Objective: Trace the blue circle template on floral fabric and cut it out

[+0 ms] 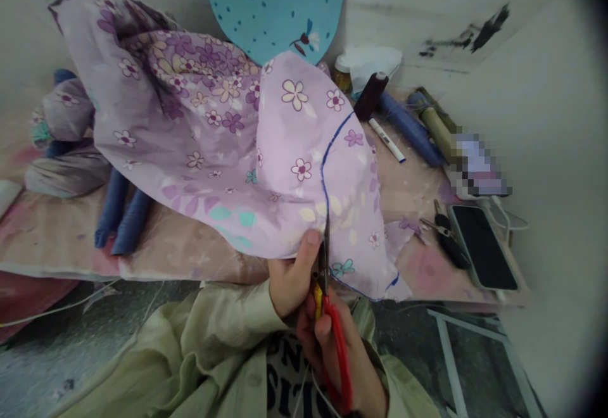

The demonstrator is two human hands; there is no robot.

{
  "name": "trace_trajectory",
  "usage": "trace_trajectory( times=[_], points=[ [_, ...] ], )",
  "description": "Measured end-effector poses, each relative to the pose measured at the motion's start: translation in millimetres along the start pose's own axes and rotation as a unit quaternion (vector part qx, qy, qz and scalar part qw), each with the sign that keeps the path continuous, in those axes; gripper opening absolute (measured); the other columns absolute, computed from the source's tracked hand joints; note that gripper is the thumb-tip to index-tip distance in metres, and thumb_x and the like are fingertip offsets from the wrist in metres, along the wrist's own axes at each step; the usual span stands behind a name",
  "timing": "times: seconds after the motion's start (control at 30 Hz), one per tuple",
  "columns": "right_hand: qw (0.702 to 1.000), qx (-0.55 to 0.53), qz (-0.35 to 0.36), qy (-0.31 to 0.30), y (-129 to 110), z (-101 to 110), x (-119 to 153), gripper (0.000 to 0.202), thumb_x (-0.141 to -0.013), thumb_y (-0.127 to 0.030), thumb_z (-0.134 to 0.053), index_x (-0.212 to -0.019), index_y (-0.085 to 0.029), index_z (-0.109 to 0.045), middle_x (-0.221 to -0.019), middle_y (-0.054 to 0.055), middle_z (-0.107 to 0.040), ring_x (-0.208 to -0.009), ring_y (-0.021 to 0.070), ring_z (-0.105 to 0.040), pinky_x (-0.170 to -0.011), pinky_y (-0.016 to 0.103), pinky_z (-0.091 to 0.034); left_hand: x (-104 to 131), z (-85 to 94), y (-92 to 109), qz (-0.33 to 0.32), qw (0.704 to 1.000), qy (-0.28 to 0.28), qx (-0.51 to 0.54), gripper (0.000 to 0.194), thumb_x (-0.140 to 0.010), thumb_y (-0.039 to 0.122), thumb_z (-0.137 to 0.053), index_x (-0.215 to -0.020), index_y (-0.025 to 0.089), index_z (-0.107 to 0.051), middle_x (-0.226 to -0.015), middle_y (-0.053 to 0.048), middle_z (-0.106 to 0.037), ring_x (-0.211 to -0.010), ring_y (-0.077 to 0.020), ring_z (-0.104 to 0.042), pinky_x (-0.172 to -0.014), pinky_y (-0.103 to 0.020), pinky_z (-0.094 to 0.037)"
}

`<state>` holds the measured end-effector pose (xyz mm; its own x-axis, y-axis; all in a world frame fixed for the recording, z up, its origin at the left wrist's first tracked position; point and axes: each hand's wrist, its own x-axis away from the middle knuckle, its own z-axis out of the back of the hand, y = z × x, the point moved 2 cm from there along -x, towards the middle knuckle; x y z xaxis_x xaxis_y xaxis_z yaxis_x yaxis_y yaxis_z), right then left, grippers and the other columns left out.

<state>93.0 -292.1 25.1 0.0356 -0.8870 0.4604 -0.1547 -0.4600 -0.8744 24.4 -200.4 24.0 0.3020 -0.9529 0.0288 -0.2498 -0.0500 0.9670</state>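
Observation:
Lilac flowered cloth (285, 139) lies bunched over the table, with a curved blue line drawn down its right part. My left hand (294, 275) pinches the cloth's near edge, thumb on top, just left of the blades. In my right hand (335, 342) are red-handled scissors (339, 348), the fingers closed round the handles. Their blades point away from me and meet the cloth at the lower end of the curved line. A yellow item beside the scissors' pivot is partly hidden by my hands. Another blue line runs near the cloth's lower right edge.
A dark thread spool (371, 96), a white marker (387, 140) and blue rolls (411, 128) lie beyond the cloth at the right. Keys (449, 237) and a phone (483, 247) sit near the table's right edge. More blue rolls (124, 212) are at the left. A teal board (278, 6) stands behind.

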Motion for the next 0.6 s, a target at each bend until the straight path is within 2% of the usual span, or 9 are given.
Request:
trace_trajectory(
  times=[0.07, 0.17, 0.3, 0.6],
  points=[
    [0.998, -0.039, -0.037, -0.01, 2.2, -2.3, 1.2, 0.048, -0.074, -0.055, -0.054, -0.112, -0.025, -0.049, -0.079, 0.002, -0.054, -0.059, 0.0108, -0.049, -0.045, 0.019, -0.041, 0.7, 1.1, -0.8, 0.007, 1.0, 0.005, 0.001, 0.04, -0.076, 0.038, -0.06, -0.111, 0.02, -0.058, -0.116, -0.005, -0.059, -0.126, -0.0189, -0.036, -0.107, -0.031, -0.028],
    [0.99, -0.106, -0.088, -0.017, 3.1, -8.7, 2.7, 0.045, -0.07, -0.057, -0.057, -0.101, -0.026, -0.05, -0.06, -0.006, -0.043, -0.043, 0.0061, -0.034, -0.035, 0.016, -0.028, 1.6, 2.1, -1.2, 0.008, 1.0, 0.011, -0.002, 0.038, -0.074, 0.038, -0.062, -0.107, 0.02, -0.061, -0.113, -0.005, -0.061, -0.126, -0.0197, -0.036, -0.108, -0.033, -0.025],
    [0.985, -0.15, -0.086, 0.012, 0.4, -15.7, 3.0, 0.043, -0.067, -0.058, -0.059, -0.092, -0.024, -0.051, -0.052, -0.008, -0.037, -0.038, 0.0044, -0.028, -0.034, 0.015, -0.023, 2.0, 1.5, -1.4, 0.004, 1.0, 0.003, -0.002, 0.036, -0.074, 0.038, -0.061, -0.106, 0.02, -0.062, -0.11, -0.005, -0.063, -0.125, -0.02, -0.037, -0.109, -0.033, -0.024],
    [0.986, -0.127, -0.106, 0.004, -8.1, -18.7, 5.2, 0.05, -0.064, -0.067, -0.055, -0.084, -0.022, -0.046, -0.049, -0.009, -0.036, -0.036, 0.0027, -0.023, -0.032, 0.014, -0.017, 2.4, 5.7, -4.2, -0.003, 0.999, 0.027, -0.025, 0.039, -0.072, 0.037, -0.064, -0.106, 0.019, -0.062, -0.109, -0.005, -0.064, -0.124, -0.0214, -0.039, -0.107, -0.034, -0.027]
  ],
)
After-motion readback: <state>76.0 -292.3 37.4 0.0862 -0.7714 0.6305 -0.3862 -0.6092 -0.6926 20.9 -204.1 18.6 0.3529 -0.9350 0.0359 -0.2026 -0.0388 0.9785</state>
